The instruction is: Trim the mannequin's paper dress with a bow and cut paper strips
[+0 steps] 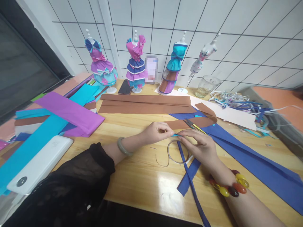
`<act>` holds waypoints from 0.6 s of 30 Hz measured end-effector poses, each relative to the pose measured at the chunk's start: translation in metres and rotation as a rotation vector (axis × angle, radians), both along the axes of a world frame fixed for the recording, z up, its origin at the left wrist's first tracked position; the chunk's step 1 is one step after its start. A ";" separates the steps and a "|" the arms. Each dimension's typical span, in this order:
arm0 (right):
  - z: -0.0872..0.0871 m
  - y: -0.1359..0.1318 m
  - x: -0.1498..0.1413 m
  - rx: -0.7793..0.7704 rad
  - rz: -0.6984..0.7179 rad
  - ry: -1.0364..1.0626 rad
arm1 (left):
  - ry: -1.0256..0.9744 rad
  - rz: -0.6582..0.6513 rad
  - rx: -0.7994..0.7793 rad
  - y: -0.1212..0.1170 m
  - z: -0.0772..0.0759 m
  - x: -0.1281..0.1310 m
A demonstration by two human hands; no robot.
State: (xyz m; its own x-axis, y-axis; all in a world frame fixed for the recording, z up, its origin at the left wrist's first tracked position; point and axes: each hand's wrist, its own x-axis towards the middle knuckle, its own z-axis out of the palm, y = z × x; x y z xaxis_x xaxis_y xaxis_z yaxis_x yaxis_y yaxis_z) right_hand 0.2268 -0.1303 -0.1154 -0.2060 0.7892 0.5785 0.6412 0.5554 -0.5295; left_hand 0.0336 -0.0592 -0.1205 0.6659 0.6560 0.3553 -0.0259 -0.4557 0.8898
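Over the middle of the table, my left hand and my right hand meet fingertip to fingertip. Between them they pinch a small bright-blue piece, mostly hidden by the fingers. Just below lies a loop of thin wire, one loose end curling left. A narrow dark-blue strip runs under my right hand towards the table's front edge, crossing a short dark-blue piece. Behind my right fingers rests a tool with dark metal blades and a yellow part, partly covered.
Dressed mini mannequins stand along the wall, with a bare-stand one tilted. Folded brown material, a long blue length, a glass jar and tangled scraps lie around. A white power bank sits left on coloured sheets.
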 end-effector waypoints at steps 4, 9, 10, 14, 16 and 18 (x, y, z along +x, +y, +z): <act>-0.001 0.001 0.001 -0.017 0.027 -0.004 | 0.009 -0.049 -0.014 0.005 -0.007 -0.001; -0.001 0.000 0.002 -0.071 0.022 0.031 | 0.033 -0.039 -0.007 0.005 -0.011 -0.001; -0.001 0.000 0.002 -0.084 0.016 0.038 | 0.041 -0.033 -0.004 0.005 -0.011 -0.001; -0.001 0.000 0.002 -0.112 -0.015 0.054 | 0.075 -0.048 -0.006 0.003 -0.012 -0.001; 0.000 0.000 0.003 -0.108 -0.032 0.062 | 0.087 -0.055 0.026 0.003 -0.012 -0.002; 0.001 0.000 0.003 -0.103 -0.045 0.071 | 0.076 -0.038 0.105 0.001 -0.010 -0.002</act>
State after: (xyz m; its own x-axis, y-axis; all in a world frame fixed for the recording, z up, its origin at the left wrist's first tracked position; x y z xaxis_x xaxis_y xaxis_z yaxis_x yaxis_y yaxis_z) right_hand 0.2294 -0.1302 -0.1144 -0.1304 0.8526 0.5061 0.6231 0.4675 -0.6271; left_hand 0.0318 -0.0578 -0.1301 0.7174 0.5915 0.3680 0.0210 -0.5464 0.8373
